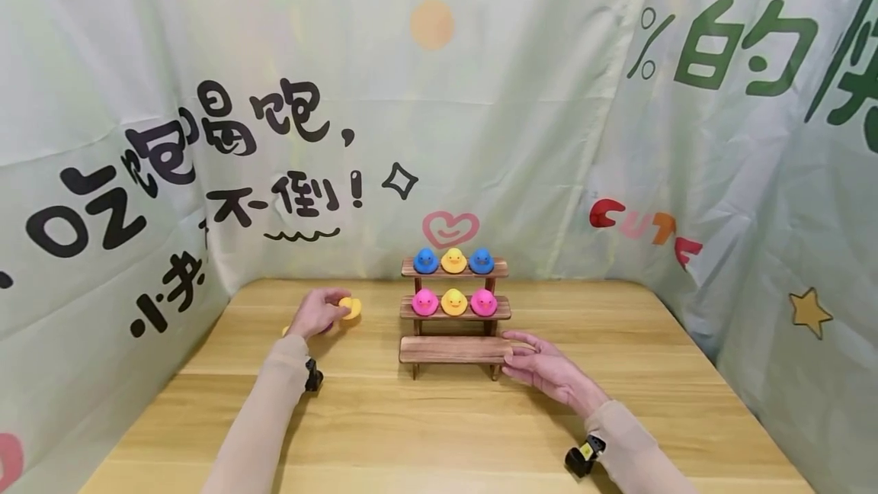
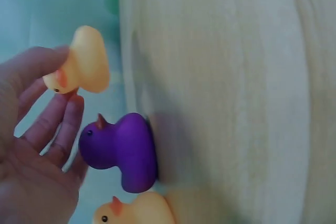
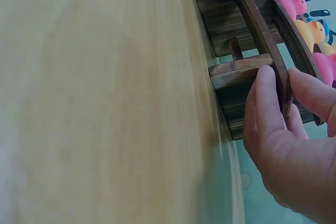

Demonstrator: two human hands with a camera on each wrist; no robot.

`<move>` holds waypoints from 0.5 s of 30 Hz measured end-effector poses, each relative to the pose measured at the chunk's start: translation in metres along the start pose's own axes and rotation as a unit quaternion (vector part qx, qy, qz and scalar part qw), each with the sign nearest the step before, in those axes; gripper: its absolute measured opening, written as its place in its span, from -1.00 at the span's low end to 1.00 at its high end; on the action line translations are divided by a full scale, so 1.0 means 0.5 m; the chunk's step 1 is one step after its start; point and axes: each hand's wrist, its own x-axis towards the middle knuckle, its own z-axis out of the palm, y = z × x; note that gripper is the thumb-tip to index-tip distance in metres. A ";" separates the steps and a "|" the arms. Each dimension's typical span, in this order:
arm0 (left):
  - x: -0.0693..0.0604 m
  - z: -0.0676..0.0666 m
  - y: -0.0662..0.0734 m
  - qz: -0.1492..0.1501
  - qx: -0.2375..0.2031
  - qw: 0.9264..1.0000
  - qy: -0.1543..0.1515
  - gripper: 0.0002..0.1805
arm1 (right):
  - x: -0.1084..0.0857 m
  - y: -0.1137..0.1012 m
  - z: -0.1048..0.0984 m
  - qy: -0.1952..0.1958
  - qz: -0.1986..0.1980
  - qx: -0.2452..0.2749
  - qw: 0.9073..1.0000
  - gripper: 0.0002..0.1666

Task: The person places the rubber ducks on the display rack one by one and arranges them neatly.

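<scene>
My left hand [image 1: 317,314] pinches a yellow rubber duck [image 2: 92,61] by its head, above the left part of the table. Below it in the left wrist view, a purple rubber duck [image 2: 137,153] stands on the table, with another yellow duck [image 2: 144,211] beside it, partly cut off. My right hand [image 1: 552,373] grips the right end of the lowest step of a three-step wooden display stand [image 1: 453,350], thumb on top and fingers underneath. On the top step sit a blue, a yellow and a blue duck [image 1: 482,261]; the middle step holds a pink, a yellow and a pink duck [image 1: 484,302].
The light wooden table [image 1: 411,433] extends around the stand. Behind and at both sides hangs a pale printed cloth [image 1: 521,136], close to the table's back edge. Each wrist wears a small black camera [image 1: 583,457].
</scene>
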 end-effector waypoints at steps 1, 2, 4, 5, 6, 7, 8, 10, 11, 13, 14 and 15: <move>-0.002 0.000 0.003 0.004 -0.003 1.000 0.006 -0.57 | 0.000 0.000 -0.001 0.001 0.000 0.000 1.000 -0.35; -0.004 0.001 0.008 0.009 -0.008 1.000 0.010 -0.56 | -0.001 0.000 -0.001 0.002 0.001 0.001 1.000 -0.36; -0.008 0.003 0.016 0.021 -0.022 0.999 0.018 -0.55 | -0.002 0.000 -0.001 0.002 0.002 0.001 1.000 -0.35; -0.010 0.004 0.019 0.026 -0.031 0.999 0.022 -0.55 | -0.003 0.000 -0.001 0.001 0.003 0.001 1.000 -0.35; -0.011 0.004 0.023 0.034 -0.034 0.998 0.027 -0.55 | -0.004 0.000 -0.001 0.000 0.003 0.000 1.000 -0.34; -0.013 0.005 0.026 0.040 -0.041 0.998 0.031 -0.56 | -0.005 -0.001 -0.001 0.000 0.004 0.001 1.000 -0.34; -0.015 0.006 0.030 0.045 -0.047 0.997 0.034 -0.56 | -0.005 -0.001 0.000 0.001 0.004 0.003 1.000 -0.35; -0.017 0.008 0.037 0.058 -0.053 0.996 0.042 -0.57 | -0.005 -0.002 0.000 0.002 0.004 0.004 1.000 -0.37; -0.019 0.008 0.040 0.064 -0.054 0.996 0.044 -0.57 | -0.005 -0.003 0.000 0.002 0.003 0.004 1.000 -0.38; -0.022 0.009 0.045 0.068 -0.061 0.995 0.041 -0.56 | -0.004 -0.003 0.001 0.004 0.004 0.005 1.000 -0.40; -0.024 0.009 0.048 0.068 -0.062 0.995 0.039 -0.56 | -0.003 -0.004 0.002 0.004 0.003 0.003 1.000 -0.40; -0.026 0.010 0.051 0.067 -0.066 0.995 0.035 -0.55 | -0.003 -0.004 0.002 0.003 0.003 0.001 1.000 -0.40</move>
